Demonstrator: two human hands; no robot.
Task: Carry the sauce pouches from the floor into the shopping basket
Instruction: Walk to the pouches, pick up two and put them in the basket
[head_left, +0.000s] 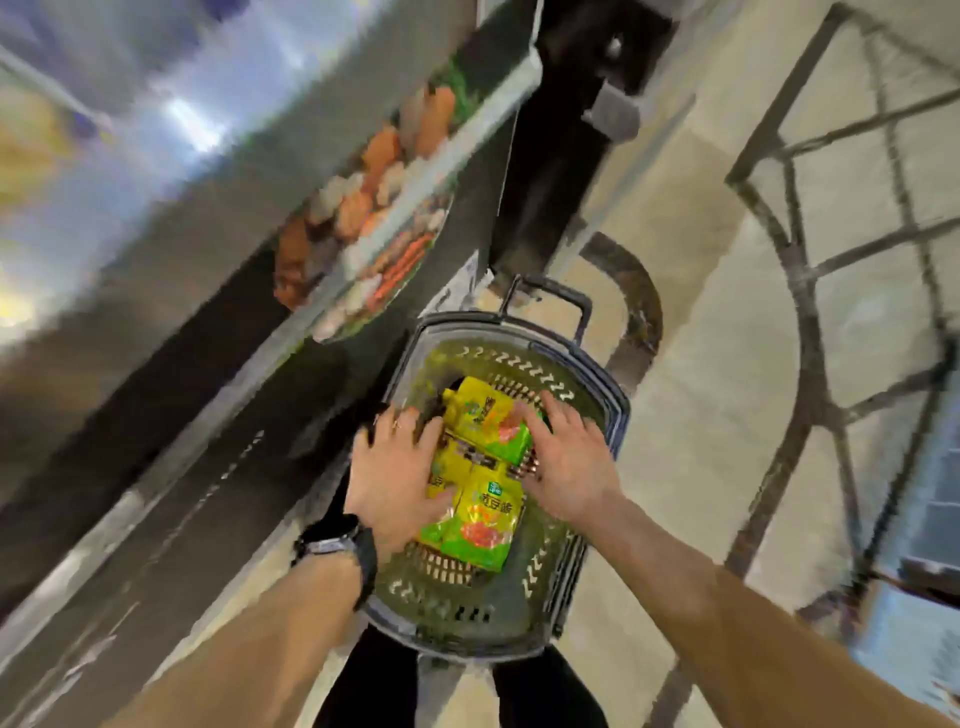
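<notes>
pressing the sauce pouches (485, 467) between two palms, already down inside the shopping basket (615, 415), on or just above its bottom. with the left hand (395, 470), fingers spread and nearly straight against the stack's side; with the right hand (566, 467), likewise splayed, fingertips resting on the top pouch. no curled grip on either side, so probably risky: could let the slick pouches slide apart, or tip against the slotted wall, if released unevenly.
</notes>
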